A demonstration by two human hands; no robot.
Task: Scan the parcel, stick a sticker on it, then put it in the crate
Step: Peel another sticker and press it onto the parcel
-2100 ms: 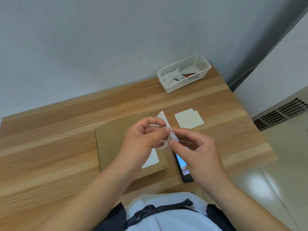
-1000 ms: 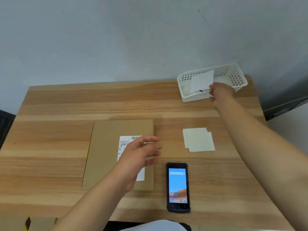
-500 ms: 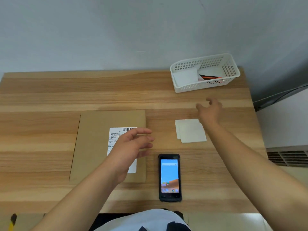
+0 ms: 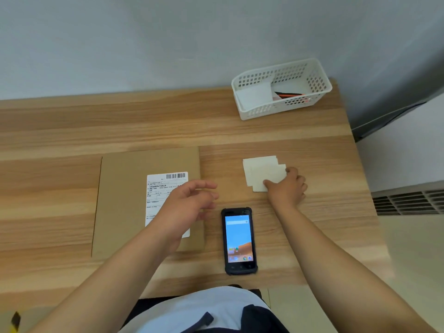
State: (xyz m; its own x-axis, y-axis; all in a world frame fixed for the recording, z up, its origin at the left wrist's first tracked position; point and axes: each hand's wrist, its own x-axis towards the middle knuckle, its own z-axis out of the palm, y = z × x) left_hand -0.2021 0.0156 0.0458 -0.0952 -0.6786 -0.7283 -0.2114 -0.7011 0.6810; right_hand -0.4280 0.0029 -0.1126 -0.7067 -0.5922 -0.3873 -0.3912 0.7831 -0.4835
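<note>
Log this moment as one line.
left hand: open, above flat brown cardboard parcel | right hand: pinching stack of white square stickers | black handheld scanner: lying on wooden table, screen lit

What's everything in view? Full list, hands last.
table: 1, light wood, spans the view
parcel: 1, brown, flat on table, left of centre
label: 1, white with barcode, on parcel's right half
phone: 1, black, screen lit, near edge, right of parcel
stickers: small stack, off-white, beyond phone
basket: 1, white, table's far right corner
paper: 1, white, in basket's left end
red-black item: count unclear, in basket
vent: 1, dark slats, right of table
left hand: open, over label
right hand: pinches stickers' near right corner
</note>
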